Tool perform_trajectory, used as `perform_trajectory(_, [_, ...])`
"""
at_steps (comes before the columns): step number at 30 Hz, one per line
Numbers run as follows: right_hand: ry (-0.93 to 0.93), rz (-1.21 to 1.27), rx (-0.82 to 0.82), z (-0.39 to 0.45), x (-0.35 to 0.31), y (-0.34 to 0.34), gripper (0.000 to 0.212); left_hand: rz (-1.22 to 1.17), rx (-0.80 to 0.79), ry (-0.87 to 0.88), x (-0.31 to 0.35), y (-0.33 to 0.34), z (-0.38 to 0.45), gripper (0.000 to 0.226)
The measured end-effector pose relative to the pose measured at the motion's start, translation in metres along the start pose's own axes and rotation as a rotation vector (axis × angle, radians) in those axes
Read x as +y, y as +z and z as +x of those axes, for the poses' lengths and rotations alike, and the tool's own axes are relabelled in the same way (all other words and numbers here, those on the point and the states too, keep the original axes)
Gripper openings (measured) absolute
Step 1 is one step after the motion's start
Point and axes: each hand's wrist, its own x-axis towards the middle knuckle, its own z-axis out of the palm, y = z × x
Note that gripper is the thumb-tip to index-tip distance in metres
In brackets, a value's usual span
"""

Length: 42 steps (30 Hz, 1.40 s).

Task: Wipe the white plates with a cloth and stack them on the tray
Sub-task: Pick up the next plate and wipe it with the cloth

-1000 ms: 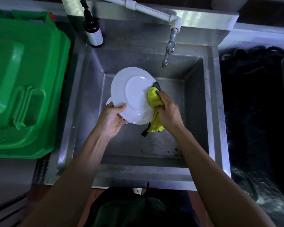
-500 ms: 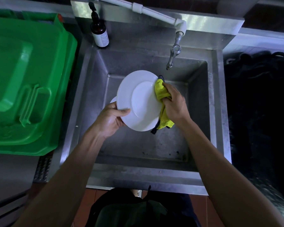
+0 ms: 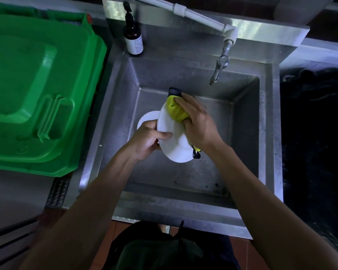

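Observation:
Over the steel sink (image 3: 265, 133) I hold a white plate (image 3: 174, 151) tilted on edge. My left hand (image 3: 146, 139) grips its lower left rim, thumb across the face. My right hand (image 3: 197, 123) presses a yellow cloth (image 3: 176, 109) with a dark trim flat against the plate's upper right face. A second white plate (image 3: 146, 118) shows partly behind my left hand, lower in the basin. No tray is in view.
A green plastic bin lid (image 3: 33, 90) fills the left side. A brown pump bottle (image 3: 133, 36) stands on the sink's back left corner. The tap (image 3: 219, 69) hangs over the basin at the back. Dark, unclear items lie to the right (image 3: 316, 133).
My right hand with the cloth has slid from the plate's right edge onto its face, covering more of it. The plate has tilted more edge-on. The left grip is unchanged.

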Motion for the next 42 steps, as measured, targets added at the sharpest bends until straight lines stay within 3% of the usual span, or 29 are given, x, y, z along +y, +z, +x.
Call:
perform_trajectory(5, [-0.079,-0.047,-0.112,-0.010,-0.016,0.010,0.063,-0.036,0.003,0.019,0.001,-0.001,0.001,0.028])
perform_trajectory(14, [-0.077,-0.029,-0.099,-0.020,-0.019,0.018,0.057,-0.098,0.015,0.012,-0.015,-0.010,-0.001,0.030])
perform_trajectory(22, [0.157,0.062,0.032,0.007,0.007,0.012,0.059,-0.181,0.047,0.001,-0.017,-0.016,-0.010,0.043])
perform_trajectory(33, [0.356,0.027,-0.043,-0.014,0.022,0.027,0.062,-0.322,0.158,0.002,-0.030,0.000,-0.011,0.042])
perform_trajectory(42, [0.194,-0.003,-0.060,-0.039,-0.001,0.039,0.062,-0.327,0.221,0.016,-0.028,0.000,0.000,0.032])
